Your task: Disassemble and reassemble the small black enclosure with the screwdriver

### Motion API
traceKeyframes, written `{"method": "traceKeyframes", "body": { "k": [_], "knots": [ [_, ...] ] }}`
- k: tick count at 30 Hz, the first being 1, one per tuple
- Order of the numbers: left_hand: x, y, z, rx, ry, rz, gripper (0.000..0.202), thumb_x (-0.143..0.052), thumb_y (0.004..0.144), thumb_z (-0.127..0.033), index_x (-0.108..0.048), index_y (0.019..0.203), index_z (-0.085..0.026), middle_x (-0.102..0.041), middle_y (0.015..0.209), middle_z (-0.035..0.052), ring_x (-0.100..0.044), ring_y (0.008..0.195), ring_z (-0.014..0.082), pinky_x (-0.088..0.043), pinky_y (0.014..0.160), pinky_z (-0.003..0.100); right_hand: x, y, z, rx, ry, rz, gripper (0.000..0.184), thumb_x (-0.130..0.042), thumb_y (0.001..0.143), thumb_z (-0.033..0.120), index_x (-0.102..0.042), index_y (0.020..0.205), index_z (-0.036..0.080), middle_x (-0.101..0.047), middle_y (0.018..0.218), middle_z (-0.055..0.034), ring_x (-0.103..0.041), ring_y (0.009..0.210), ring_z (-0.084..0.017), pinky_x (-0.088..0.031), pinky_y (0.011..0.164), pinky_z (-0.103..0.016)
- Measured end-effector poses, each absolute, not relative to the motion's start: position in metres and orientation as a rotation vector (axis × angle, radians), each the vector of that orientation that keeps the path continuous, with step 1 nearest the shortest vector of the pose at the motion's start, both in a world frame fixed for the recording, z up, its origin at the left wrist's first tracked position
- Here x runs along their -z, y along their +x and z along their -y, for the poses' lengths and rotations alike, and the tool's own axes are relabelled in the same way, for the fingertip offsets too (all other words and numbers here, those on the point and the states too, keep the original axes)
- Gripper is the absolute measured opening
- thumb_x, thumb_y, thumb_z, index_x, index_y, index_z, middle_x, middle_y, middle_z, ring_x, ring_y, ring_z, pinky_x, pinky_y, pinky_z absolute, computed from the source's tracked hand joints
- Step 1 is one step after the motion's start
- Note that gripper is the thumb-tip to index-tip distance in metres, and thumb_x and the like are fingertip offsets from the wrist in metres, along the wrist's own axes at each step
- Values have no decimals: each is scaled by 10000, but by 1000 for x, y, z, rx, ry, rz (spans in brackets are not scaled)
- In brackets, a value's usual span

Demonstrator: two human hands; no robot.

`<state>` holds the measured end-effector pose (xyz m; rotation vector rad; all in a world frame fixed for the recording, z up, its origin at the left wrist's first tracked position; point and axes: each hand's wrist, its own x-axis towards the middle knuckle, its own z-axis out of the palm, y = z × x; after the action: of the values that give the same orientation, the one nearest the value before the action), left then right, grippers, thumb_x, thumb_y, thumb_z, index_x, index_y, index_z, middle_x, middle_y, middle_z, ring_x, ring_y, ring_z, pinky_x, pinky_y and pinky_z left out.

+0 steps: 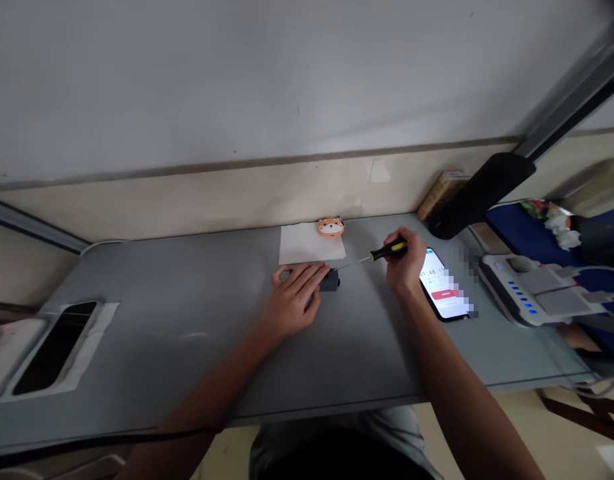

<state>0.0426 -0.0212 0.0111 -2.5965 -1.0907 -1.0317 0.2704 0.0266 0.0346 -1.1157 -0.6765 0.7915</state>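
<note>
My left hand (297, 297) is closed over a small dark grey box-shaped object (330, 281) on the desk, its fingers lying across the top. Most of that object is hidden under the hand; its right end shows. In my right hand (407, 261) is a screwdriver (389, 249) with a black and yellow handle. The thin metal shaft points left, and its tip reaches the upper right of the dark object, close to my left fingertips. Whether the tip touches it I cannot tell.
Behind my hands lie white paper (301, 244) and an orange animal-faced case (330, 227). A lit phone (449, 293) is beside my right wrist. Further right stand a black cylinder (481, 195) and a power strip (541, 290). A dark phone (57, 347) lies at left.
</note>
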Motion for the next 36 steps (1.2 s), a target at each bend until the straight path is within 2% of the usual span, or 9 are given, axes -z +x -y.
{"method": "traceKeyframes", "body": {
  "k": [5,12,17,23,31,36],
  "knots": [
    [-11,42,22,997,-2607,1111,437,-491,986,-112,-589,1398,-221,-757,1262,96,-715,1107,234,-358,1052,422,-35,268,-26,-784,-1119,663,265,-561,705,441,-530,535,239,-475,477,31,-399,419,-105,-246,400,-265],
    [-13,44,22,1028,-2587,1102,417,-478,985,-92,-594,1368,-206,-767,1236,85,-725,1075,224,-355,1027,409,-35,268,-28,-788,-1116,647,334,-552,770,496,-497,562,241,-438,482,45,-380,404,-98,-244,403,-276],
    [-12,43,22,982,-2616,1127,445,-493,981,-104,-582,1404,-213,-756,1263,84,-712,1108,231,-368,1032,406,-33,267,-28,-796,-1101,619,287,-557,762,451,-506,573,240,-453,492,43,-402,420,-99,-250,406,-272],
    [-13,43,22,979,-2610,1116,416,-487,983,-93,-593,1373,-191,-755,1262,89,-708,1113,229,-377,1012,394,-31,267,-29,-832,-1082,632,325,-562,781,490,-493,582,242,-451,503,46,-391,419,-96,-269,404,-275],
    [-13,42,22,986,-2604,1127,469,-485,976,-95,-547,1430,-198,-762,1235,92,-704,1109,232,-376,1019,394,-27,266,-31,-849,-1130,564,254,-570,735,417,-534,571,227,-500,506,35,-415,415,-93,-282,393,-255],
    [-15,43,23,943,-2610,1139,414,-476,992,-99,-586,1384,-178,-755,1254,91,-693,1123,224,-365,1034,391,-24,267,-31,-830,-1147,567,241,-553,737,405,-547,581,222,-498,491,38,-429,402,-96,-268,386,-243]
  ]
}}
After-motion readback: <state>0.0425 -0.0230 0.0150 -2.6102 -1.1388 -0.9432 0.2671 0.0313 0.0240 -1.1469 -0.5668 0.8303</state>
